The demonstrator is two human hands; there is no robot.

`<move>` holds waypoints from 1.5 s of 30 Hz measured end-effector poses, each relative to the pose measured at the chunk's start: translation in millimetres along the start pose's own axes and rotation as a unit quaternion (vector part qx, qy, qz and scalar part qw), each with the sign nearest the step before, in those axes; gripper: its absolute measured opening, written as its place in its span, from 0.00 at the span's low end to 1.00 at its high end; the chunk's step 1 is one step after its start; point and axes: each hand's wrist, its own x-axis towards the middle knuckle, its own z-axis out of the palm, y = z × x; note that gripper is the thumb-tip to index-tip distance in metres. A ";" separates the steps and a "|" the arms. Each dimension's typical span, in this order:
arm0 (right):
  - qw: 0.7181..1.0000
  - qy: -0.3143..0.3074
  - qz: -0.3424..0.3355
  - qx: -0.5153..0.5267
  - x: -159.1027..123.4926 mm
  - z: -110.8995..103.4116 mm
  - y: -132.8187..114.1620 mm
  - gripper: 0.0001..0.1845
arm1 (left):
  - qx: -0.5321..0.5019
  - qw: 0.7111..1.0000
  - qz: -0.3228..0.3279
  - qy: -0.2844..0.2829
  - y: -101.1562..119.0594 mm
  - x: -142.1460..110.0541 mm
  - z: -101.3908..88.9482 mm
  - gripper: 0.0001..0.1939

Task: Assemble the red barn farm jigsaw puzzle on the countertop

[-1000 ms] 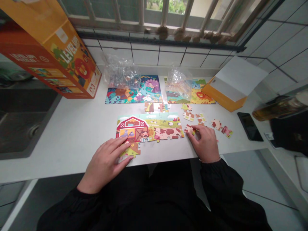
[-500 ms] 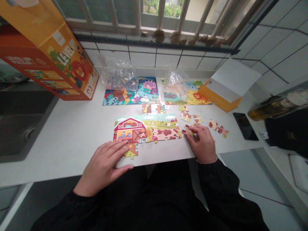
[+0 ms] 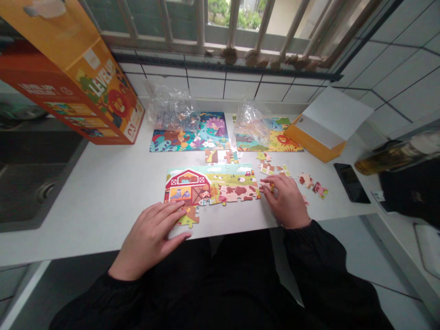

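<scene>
Right hand (image 3: 288,201) nearer the barn puzzle (image 3: 215,185) (piece (image 3: 266,184) in grasp).

The farm puzzle (image 3: 237,190) is smooth printed card, on a smooth counter (image 3: 113,192) with a soft shine. Over there, crinkled, glossy clear plastic bags (image 3: 175,110); a printed cardboard box (image 3: 103,87); glazed wall tiles (image 3: 206,86); a glossy phone (image 3: 352,182); matt cloth sleeves (image 3: 316,250). The shadowed sink (image 3: 24,156) is perhaps matt composite; hard to tell.

a partly joined barn-and-cow puzzle (image 3: 237,192) lies flat, ragged along its lower edge, loose pieces (image 3: 305,180) to its right.
</scene>
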 end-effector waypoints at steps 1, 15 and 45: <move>1.000 -0.011 -0.008 0.002 8.5 0.4 -4.5 0.09 | -0.001 1.000 -0.002 -0.001 0.3 0.2 -0.5 0.30; 0.975 -0.094 0.146 -0.141 124.7 69.5 -76.7 0.27 | -0.013 1.000 -0.007 0.000 4.0 1.7 -3.1 0.28; 0.957 -0.141 -0.211 0.144 -4.9 49.3 -121.2 0.13 | -0.014 1.000 -0.015 -0.002 6.1 0.2 -1.8 0.23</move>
